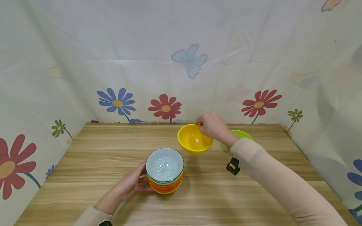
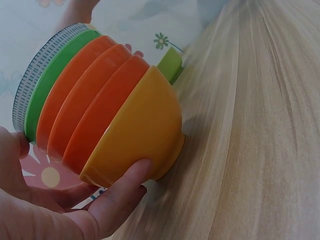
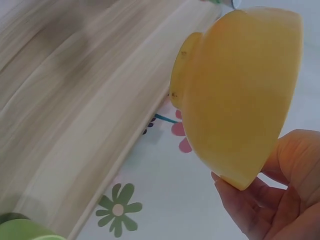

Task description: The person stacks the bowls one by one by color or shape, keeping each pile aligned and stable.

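Observation:
Left of the table's middle stands a stack of nested bowls [image 2: 140, 125]. On top is a pale blue-grey bowl [image 1: 165, 164] with a dark rim and fine rings inside; below it come a green bowl [image 2: 47, 85], three orange ones and a yellow-orange one at the bottom. My left hand [image 1: 128, 185] rests against the stack's left side, thumb near the upper rims, a fingertip on the lowest bowl. Behind the stack and to its right, my right hand [image 1: 213, 127] pinches a yellow bowl [image 3: 245, 90] by its rim, holding it tilted above the table.
A lime-green bowl [image 1: 241, 134] stands on the wooden table [image 1: 226, 197] to the right, partly hidden behind my right forearm. A flower-printed curtain [image 1: 135, 75] borders the table's back edge and both sides.

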Motion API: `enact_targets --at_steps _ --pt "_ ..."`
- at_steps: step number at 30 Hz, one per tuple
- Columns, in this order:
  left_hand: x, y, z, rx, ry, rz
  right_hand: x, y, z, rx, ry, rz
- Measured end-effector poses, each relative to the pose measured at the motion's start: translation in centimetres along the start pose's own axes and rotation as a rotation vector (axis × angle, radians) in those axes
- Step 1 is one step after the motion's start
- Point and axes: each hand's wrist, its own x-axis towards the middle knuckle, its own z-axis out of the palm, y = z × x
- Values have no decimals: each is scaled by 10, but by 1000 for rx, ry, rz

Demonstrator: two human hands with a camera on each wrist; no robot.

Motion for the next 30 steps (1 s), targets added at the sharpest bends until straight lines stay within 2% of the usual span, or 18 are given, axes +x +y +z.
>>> enact_targets --at_steps 9,18,30 --pt "0 -1 0 -2 5 7 4 -14 -3 16 -5 -27" --pt "-1 0 1 1 -4 10 0 -30 -4 53 42 -92" --pt "0 -1 -1 10 -14 9 -4 -45 0 78 42 -148"
